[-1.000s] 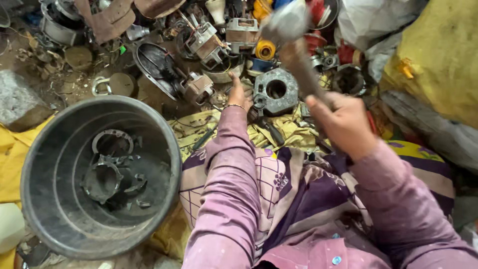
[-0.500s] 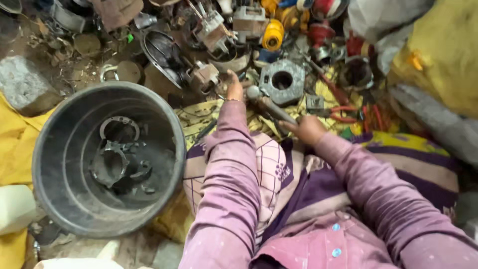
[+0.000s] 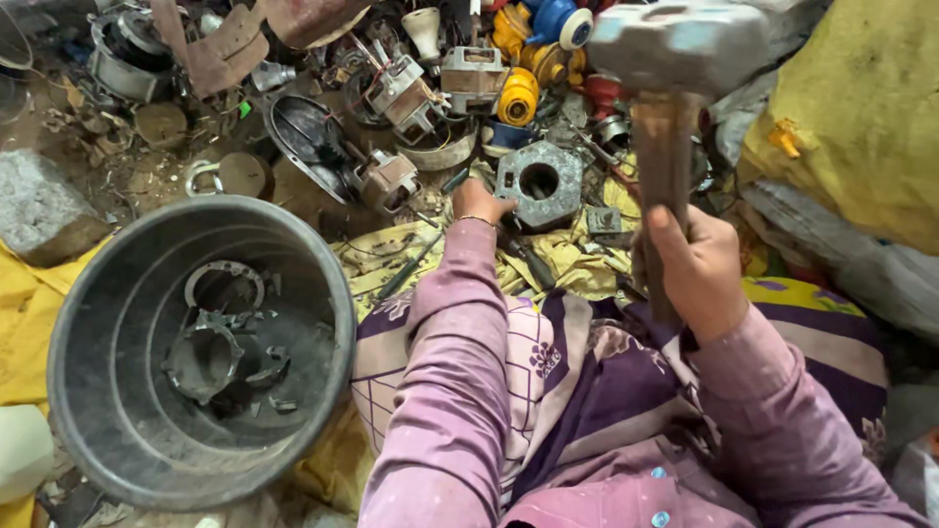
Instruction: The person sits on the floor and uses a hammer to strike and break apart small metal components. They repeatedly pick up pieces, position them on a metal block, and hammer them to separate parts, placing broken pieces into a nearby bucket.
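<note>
The grey octagonal metal casting with a round bore (image 3: 539, 183) lies on yellow cloth (image 3: 567, 256), left hand (image 3: 475, 200) touching its edge, fingers hidden. Right hand (image 3: 696, 266) fingers clench a raised steel-headed wooden hammer (image 3: 675, 59); a skewed blow could hit that hand.

Long mauve-pink sleeves (image 3: 445, 391) cover both arms, dusty and flecked with pale specks, cuffs reaching the wrists. A thin bangle (image 3: 472, 219) circles the left wrist at twelve o'clock of the sleeve. At six o'clock, small blue buttons (image 3: 659, 518) dot the shirt front; purple-and-cream patterned cloth (image 3: 577, 381) drapes the lap.
</note>
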